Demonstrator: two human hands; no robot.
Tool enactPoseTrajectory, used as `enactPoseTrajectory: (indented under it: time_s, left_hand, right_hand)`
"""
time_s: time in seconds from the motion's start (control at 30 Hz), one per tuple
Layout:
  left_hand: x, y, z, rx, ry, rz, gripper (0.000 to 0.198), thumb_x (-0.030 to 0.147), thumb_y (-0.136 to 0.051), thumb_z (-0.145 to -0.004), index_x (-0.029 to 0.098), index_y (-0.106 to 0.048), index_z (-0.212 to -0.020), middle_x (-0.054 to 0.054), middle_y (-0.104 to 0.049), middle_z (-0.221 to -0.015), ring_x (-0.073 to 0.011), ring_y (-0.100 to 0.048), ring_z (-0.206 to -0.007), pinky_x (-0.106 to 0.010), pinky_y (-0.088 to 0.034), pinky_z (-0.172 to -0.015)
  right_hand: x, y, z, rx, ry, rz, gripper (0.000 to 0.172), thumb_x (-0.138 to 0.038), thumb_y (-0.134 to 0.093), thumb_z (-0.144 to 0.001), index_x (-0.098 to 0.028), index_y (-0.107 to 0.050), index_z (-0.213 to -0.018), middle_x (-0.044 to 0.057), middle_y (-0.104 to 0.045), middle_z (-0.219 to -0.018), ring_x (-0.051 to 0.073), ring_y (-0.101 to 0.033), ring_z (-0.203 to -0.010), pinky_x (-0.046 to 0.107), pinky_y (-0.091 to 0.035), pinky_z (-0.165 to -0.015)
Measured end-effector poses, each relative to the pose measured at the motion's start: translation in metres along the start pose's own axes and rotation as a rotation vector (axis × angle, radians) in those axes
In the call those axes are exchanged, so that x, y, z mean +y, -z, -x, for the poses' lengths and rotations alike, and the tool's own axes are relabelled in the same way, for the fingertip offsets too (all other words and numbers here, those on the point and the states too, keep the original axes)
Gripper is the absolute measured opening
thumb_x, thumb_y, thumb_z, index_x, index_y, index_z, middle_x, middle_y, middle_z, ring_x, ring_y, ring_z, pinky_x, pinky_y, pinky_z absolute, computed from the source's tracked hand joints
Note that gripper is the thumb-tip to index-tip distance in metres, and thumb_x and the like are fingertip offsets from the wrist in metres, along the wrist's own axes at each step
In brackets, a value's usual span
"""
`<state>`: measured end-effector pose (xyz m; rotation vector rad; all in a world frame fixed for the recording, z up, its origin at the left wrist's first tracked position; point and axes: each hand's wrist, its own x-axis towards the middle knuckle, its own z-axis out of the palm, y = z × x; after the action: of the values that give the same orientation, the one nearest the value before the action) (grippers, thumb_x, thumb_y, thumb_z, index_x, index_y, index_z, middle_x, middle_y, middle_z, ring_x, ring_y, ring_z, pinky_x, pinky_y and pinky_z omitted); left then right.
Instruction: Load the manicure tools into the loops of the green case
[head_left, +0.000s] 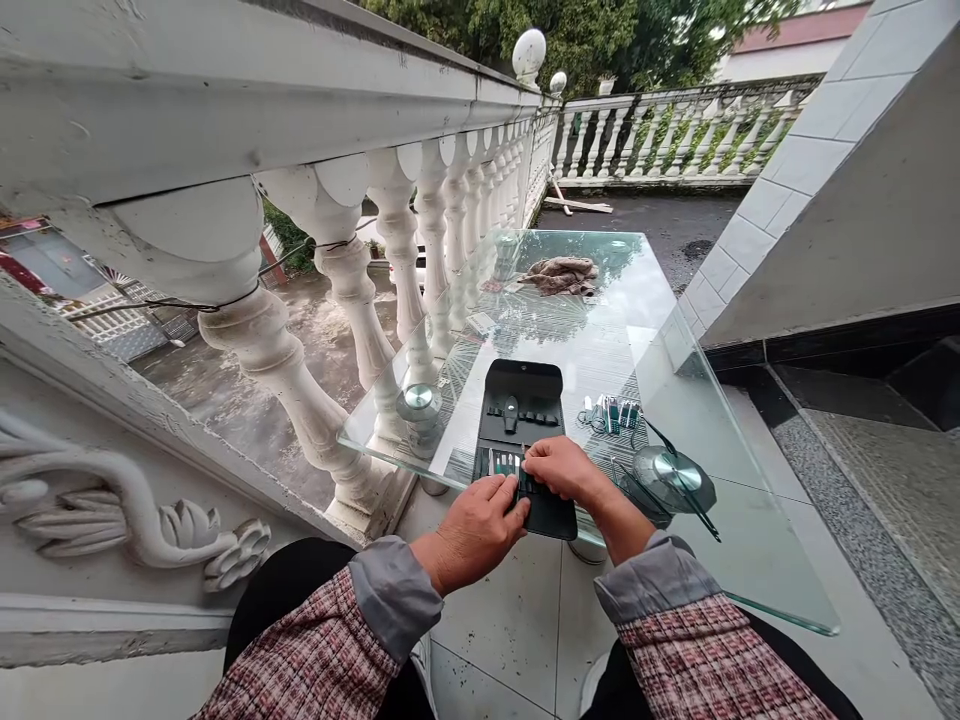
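A black case (523, 400) lies unfolded at the near edge of the glass table, with small metal tools (504, 462) in its lower half. My left hand (480, 525) rests on the lower left of the case, fingers bent over it and thumb near the tools. My right hand (561, 467) pinches a small thin item at the case's right side; most of that item is hidden by my fingers. To the right of the case, several small green and silver tools (616, 414) lie on the glass.
A glass table (660, 330) carries a crumpled brown cloth (561, 275) at its far end. Dark-framed glasses (649, 490) lie to the right, near a round metal table fitting. White balusters (356, 300) run along the left, and a tiled wall (787, 170) stands right.
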<state>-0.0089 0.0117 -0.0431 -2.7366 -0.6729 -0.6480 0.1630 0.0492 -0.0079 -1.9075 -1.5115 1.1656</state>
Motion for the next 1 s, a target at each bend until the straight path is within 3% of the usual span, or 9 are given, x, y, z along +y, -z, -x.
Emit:
enactPoseTrajectory:
  time_s: [0.2, 0.3, 0.4, 0.6, 1.0]
  left_hand:
    - [0.000, -0.001, 0.002, -0.021, -0.033, -0.021, 0.029, 0.013, -0.049, -0.086, 0.014, -0.051, -0.115, -0.019, -0.058, -0.112, -0.0241, -0.057, -0.103, -0.042, -0.048, -0.087]
    - [0.000, 0.001, 0.001, -0.034, -0.038, -0.026, 0.029, 0.013, -0.048, -0.086, 0.013, -0.050, -0.115, -0.019, -0.057, -0.112, -0.0243, -0.057, -0.103, -0.041, -0.047, -0.088]
    - [0.001, 0.003, -0.001, -0.020, -0.028, -0.031, 0.024, 0.016, -0.045, -0.089, 0.012, -0.051, -0.112, -0.018, -0.058, -0.110, -0.0237, -0.058, -0.101, -0.040, -0.048, -0.088]
    - [0.001, 0.008, -0.005, -0.077, 0.001, 0.017, 0.022, 0.025, -0.054, -0.086, 0.010, -0.051, -0.101, -0.016, -0.060, -0.106, -0.0239, -0.057, -0.101, -0.037, -0.047, -0.089]
    - [-0.001, 0.001, -0.002, -0.076, -0.042, -0.009, 0.023, 0.027, -0.055, -0.086, 0.010, -0.051, -0.100, -0.016, -0.062, -0.106, -0.0247, -0.056, -0.106, -0.038, -0.045, -0.092]
  right_hand:
    - [0.011, 0.011, -0.003, 0.102, 0.110, 0.164, 0.013, -0.016, -0.058, -0.064, -0.019, -0.062, -0.053, 0.000, -0.060, -0.055, 0.012, -0.051, -0.057, 0.021, -0.035, -0.052]
    - [0.015, 0.012, -0.004, 0.175, 0.174, 0.209, 0.015, -0.016, -0.053, -0.072, -0.021, -0.067, -0.075, 0.002, -0.066, -0.082, 0.015, -0.056, -0.078, 0.023, -0.039, -0.067]
    - [0.017, 0.006, -0.004, 0.204, 0.302, 0.293, 0.025, -0.015, -0.046, -0.078, -0.021, -0.065, -0.093, 0.004, -0.063, -0.098, 0.015, -0.055, -0.089, 0.024, -0.038, -0.077]
    - [0.017, 0.000, -0.002, 0.200, 0.365, 0.451, 0.025, -0.015, -0.041, -0.083, -0.022, -0.063, -0.092, 0.004, -0.058, -0.094, 0.015, -0.053, -0.084, 0.024, -0.036, -0.073]
    - [0.018, 0.001, -0.001, 0.200, 0.363, 0.439, 0.023, -0.015, -0.040, -0.082, -0.022, -0.063, -0.086, 0.003, -0.056, -0.090, 0.013, -0.051, -0.079, 0.023, -0.034, -0.068]
